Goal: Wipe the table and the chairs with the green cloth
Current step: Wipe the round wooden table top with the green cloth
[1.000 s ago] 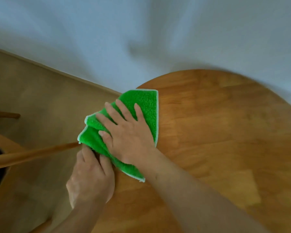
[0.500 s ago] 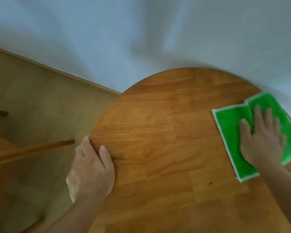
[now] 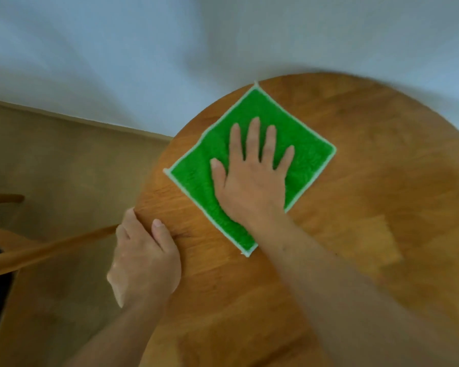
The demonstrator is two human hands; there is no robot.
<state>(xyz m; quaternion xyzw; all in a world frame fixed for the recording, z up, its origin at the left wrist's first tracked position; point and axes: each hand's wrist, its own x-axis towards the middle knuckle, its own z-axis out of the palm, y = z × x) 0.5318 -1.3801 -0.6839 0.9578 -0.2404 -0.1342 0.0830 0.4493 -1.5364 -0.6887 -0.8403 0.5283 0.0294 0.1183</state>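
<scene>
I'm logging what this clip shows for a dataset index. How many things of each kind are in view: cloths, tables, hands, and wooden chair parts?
Cloths: 1, the green cloth, flat under the right hand.
Tables: 1, the round wooden table.
Hands: 2, right hand and left hand, which holds the table's edge.
Wooden chair parts: 2, a long rail and a short stub.
Total: 6.

A home dining corner, by the look of it: a round wooden bench (image 3: 355, 234) stands near a plain white wall (image 3: 143, 62), with beige floor (image 3: 64, 160) and a wooden chair (image 3: 37, 252) beside it.
</scene>
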